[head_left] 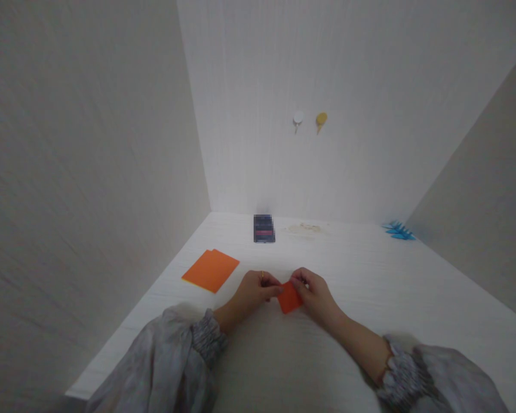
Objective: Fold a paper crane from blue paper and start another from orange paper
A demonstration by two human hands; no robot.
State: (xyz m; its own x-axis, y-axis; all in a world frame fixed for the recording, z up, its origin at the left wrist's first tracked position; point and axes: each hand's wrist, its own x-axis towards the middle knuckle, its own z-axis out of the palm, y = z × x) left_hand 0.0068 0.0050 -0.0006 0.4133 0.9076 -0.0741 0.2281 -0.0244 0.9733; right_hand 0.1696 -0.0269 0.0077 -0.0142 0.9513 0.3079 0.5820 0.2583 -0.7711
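A small orange-red paper square (289, 299), which looks folded, is held between my two hands just above the white table. My left hand (260, 287), with a ring on one finger, pinches its left edge. On the opposite side, my right hand (313, 291) grips the upper right edge between thumb and fingers. Left of my left hand lies a stack of larger orange paper sheets (211, 271), slightly offset, with a thin yellow edge showing along the bottom. The undersides of the paper and some fingertips are hidden.
A dark blurred box-like object (264, 229) stands near the back wall. Blue folded paper pieces (398, 230) lie in the far right corner. A white hook (298, 118) and a yellow hook (321, 119) are on the back wall. Side walls enclose the white table (352, 258).
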